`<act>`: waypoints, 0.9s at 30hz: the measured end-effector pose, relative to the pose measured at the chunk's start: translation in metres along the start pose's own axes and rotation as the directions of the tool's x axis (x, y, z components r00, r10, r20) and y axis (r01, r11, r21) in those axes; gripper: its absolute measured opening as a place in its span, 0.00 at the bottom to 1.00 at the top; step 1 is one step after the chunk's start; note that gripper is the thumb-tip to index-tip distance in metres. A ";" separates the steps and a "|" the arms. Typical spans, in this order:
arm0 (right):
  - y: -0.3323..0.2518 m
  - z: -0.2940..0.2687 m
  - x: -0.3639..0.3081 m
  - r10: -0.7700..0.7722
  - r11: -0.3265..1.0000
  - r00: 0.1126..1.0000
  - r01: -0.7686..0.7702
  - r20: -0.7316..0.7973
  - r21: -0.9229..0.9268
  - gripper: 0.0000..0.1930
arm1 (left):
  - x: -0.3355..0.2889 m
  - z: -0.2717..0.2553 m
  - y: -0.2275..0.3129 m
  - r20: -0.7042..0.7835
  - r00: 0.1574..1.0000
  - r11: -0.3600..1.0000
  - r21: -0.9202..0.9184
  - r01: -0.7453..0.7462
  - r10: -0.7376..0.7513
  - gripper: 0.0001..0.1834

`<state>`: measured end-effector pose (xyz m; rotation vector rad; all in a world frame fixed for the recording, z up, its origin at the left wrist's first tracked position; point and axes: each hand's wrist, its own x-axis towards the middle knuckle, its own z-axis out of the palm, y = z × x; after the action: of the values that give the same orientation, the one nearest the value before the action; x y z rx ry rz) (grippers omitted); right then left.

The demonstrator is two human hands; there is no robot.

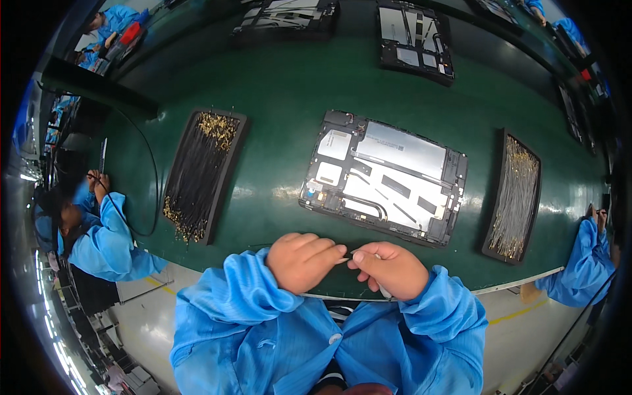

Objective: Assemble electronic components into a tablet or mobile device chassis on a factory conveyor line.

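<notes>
Just in front of my body, near the table's front edge, my two hands almost meet at the fingertips. My left hand (304, 262) is closed, and a thin black cable (258, 247) trails out on its left side. With thumb and index finger together, my right hand (394, 268) pinches something small and dark beside the left fingertips; its kind is hidden. A little pale material peeks out below the right fingers. Beyond the hands lies an opened tablet (395, 187), its inside facing up, with silver plates, white panels and black cables showing.
At left, a black tray (227, 178) holds many black cables with gold ends. Another black tray (486, 240) at right holds grey cables. Two more opened tablets (411, 36) (286, 16) lie at the far side of the green table (276, 92). Co-workers (99, 230) (582, 257) sit on both sides.
</notes>
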<state>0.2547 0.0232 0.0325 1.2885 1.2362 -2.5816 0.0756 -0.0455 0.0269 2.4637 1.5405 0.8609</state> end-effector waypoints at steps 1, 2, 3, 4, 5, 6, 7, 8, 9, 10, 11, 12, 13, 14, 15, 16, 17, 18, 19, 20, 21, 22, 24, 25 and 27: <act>-0.001 -0.002 0.000 0.004 1.000 0.999 -0.005 0.042 0.030 0.14 | 0.002 0.002 0.002 0.000 1.000 1.000 -0.001 0.004 -0.004 0.13; -0.001 -0.003 0.002 0.006 0.998 0.996 -0.011 0.084 0.062 0.14 | 0.003 0.004 0.003 -0.030 0.999 1.000 0.000 0.014 -0.014 0.12; -0.003 -0.003 0.003 0.008 0.998 0.996 -0.013 0.085 0.062 0.14 | 0.005 0.006 0.003 -0.059 0.998 1.000 0.001 0.024 -0.024 0.11; -0.005 -0.003 0.003 -0.026 0.999 0.999 0.025 0.023 0.047 0.14 | 0.007 0.008 0.004 -0.058 0.998 1.000 0.001 0.026 -0.026 0.11; -0.007 -0.002 0.004 -0.061 0.998 0.997 0.062 -0.039 0.029 0.14 | 0.010 0.011 0.002 -0.146 0.987 0.995 0.057 0.078 -0.069 0.12; -0.012 0.000 0.005 -0.059 0.998 0.998 0.060 -0.037 0.029 0.14 | 0.013 0.014 0.000 -0.236 0.966 0.985 0.109 0.134 -0.105 0.13; -0.019 0.002 0.007 -0.157 0.971 0.966 0.189 -0.204 0.145 0.15 | 0.017 0.017 -0.004 -0.233 0.964 0.973 0.163 0.166 -0.125 0.13; -0.024 0.003 0.009 -0.226 0.915 0.898 0.329 -0.377 0.235 0.15 | 0.019 0.019 -0.009 -0.232 0.965 0.973 0.163 0.166 -0.125 0.13; -0.028 0.004 0.013 -0.225 0.915 0.898 0.328 -0.377 0.236 0.15 | 0.021 0.020 -0.013 -0.182 0.974 0.971 0.174 0.165 -0.133 0.12; -0.031 0.007 0.017 -0.329 0.847 0.834 0.468 -0.443 0.252 0.15 | 0.023 0.022 -0.015 -0.131 0.981 0.969 0.185 0.164 -0.141 0.12; -0.033 0.009 0.019 -0.418 0.760 0.752 0.597 -0.510 0.257 0.16 | 0.022 0.021 -0.015 -0.105 0.982 0.971 0.166 0.174 -0.158 0.11; -0.034 0.009 0.021 -0.416 0.760 0.752 0.596 -0.512 0.259 0.16 | 0.022 0.020 -0.015 -0.102 0.982 0.971 0.165 0.173 -0.158 0.11; -0.033 0.009 0.024 -0.498 0.759 0.663 0.645 -0.559 0.089 0.16 | 0.023 0.019 -0.015 -0.083 0.983 0.971 0.158 0.178 -0.166 0.11; -0.030 0.008 0.028 -0.582 0.737 0.566 0.670 -0.583 -0.086 0.16 | 0.025 0.018 -0.015 -0.064 0.983 0.971 0.151 0.183 -0.175 0.11; -0.022 0.005 0.032 -0.654 0.690 0.502 0.702 -0.567 -0.175 0.16 | 0.026 0.018 -0.015 -0.062 0.983 0.972 0.150 0.182 -0.175 0.11; -0.019 0.005 0.035 -0.652 0.692 0.502 0.701 -0.569 -0.174 0.16 | 0.026 0.018 -0.014 -0.055 0.981 0.969 0.159 0.191 -0.184 0.11; -0.017 0.006 0.038 -0.708 0.629 0.425 0.742 -0.564 -0.230 0.15 | 0.026 0.018 -0.014 -0.049 0.979 0.965 0.169 0.201 -0.195 0.10; -0.015 0.007 0.041 -0.758 0.562 0.345 0.776 -0.554 -0.286 0.14 | 0.026 0.018 -0.013 -0.048 0.979 0.965 0.168 0.202 -0.197 0.10; -0.012 0.007 0.043 -0.757 0.564 0.346 0.774 -0.555 -0.286 0.14 | 0.025 0.017 -0.013 -0.052 0.979 0.961 0.190 0.202 -0.196 0.10; -0.010 0.006 0.046 -0.804 0.517 0.304 0.782 -0.512 -0.348 0.14 | 0.026 0.017 -0.012 -0.056 0.979 0.956 0.211 0.201 -0.194 0.10; -0.008 0.006 0.047 -0.847 0.465 0.261 0.787 -0.464 -0.406 0.13 | 0.026 0.017 -0.012 -0.056 0.980 0.957 0.209 0.200 -0.193 0.10; -0.006 0.006 0.048 -0.846 0.466 0.261 0.786 -0.465 -0.407 0.13 | 0.027 0.016 -0.012 -0.043 0.980 0.956 0.216 0.198 -0.193 0.10; -0.004 0.005 0.050 -0.834 0.478 0.284 0.800 -0.473 -0.363 0.13 | 0.027 0.016 -0.013 -0.030 0.980 0.954 0.224 0.198 -0.197 0.10; -0.004 0.005 0.050 -0.834 0.479 0.285 0.800 -0.473 -0.362 0.13 | 0.027 0.016 -0.013 -0.023 0.980 0.954 0.227 0.196 -0.196 0.09; -0.003 0.004 0.050 -0.870 0.457 0.281 0.770 -0.406 -0.446 0.14 | 0.025 0.017 -0.013 -0.015 0.980 0.954 0.229 0.195 -0.197 0.09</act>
<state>0.2177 0.0386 0.0024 1.8450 2.8990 -2.4352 0.0819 -0.0141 0.0178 2.3993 1.9424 0.6732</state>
